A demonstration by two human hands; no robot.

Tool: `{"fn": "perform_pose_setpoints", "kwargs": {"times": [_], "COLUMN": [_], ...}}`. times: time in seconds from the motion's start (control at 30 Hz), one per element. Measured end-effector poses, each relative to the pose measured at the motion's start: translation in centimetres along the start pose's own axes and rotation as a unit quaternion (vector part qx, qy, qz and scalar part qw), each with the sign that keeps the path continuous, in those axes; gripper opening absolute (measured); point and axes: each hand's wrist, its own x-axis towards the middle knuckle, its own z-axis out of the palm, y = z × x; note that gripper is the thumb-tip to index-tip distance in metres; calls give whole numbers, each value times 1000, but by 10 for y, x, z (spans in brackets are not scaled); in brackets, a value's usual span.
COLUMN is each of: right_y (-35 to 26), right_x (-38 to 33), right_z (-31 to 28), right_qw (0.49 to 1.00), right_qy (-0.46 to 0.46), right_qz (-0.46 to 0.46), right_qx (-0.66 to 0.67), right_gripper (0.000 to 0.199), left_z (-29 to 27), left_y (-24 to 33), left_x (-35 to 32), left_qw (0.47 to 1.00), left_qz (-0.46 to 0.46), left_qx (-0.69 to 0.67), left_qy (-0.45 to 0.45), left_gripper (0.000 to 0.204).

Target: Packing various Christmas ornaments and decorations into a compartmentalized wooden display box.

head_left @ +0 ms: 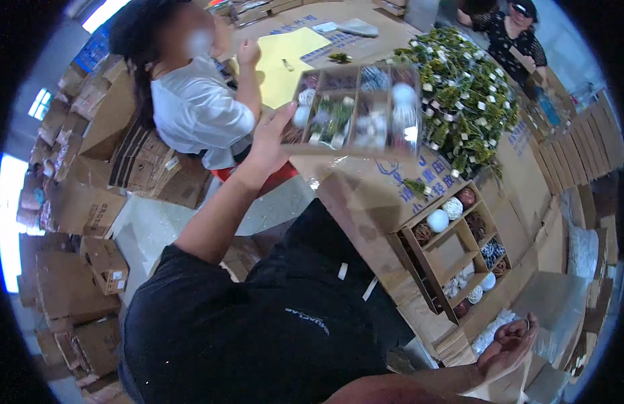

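My left hand grips the near left corner of a brown compartment box, raised above the table. Its compartments hold white and patterned balls, green sprigs and small white pieces; a glossy sheen shows along its right side. Below it on the table stands a similar compartment box, apparently stacked on another. White, dark red and brown woven balls fill most of its compartments, and one in the middle is bare. My right hand is palm up at the lower right, fingers loosely curled, nothing visible in it, near white plastic.
A large heap of green sprigs with white cubes lies on the cardboard-covered table. One person in a white shirt sits at the left near a yellow sheet; another is at the far right. Cardboard cartons crowd the left.
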Motion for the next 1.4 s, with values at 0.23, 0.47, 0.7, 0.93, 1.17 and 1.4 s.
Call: {"fn": "perform_pose_setpoints", "kwargs": {"times": [0.23,0.47,0.7,0.93,1.17,1.4], "right_y": [163,325,306,279,235,237], "right_x": [29,30,13,-5,-17,-14], "right_z": [-87,-31,60,-67,-57,-45], "right_qw": [955,856,844,807,912,884], "right_qy": [45,-172,-162,14,116,89], "right_qz": [172,-39,-29,38,164,42], "right_qx": [-237,-485,-510,-589,-357,-458], "right_gripper": [52,47,41,38,31,22], "left_z": [-60,-42,-14,4,106,113], "left_y": [-75,-57,-80,-70,-113,-157], "left_x": [124,125,90,84,108,88], "left_qw": [987,942,868,770,665,575], "left_qz": [30,-166,86,207,187,170], "left_qx": [32,229,477,603,707,687], "left_qy": [156,180,109,-26,-153,-410], "left_gripper": [32,47,63,36,34,34]}}
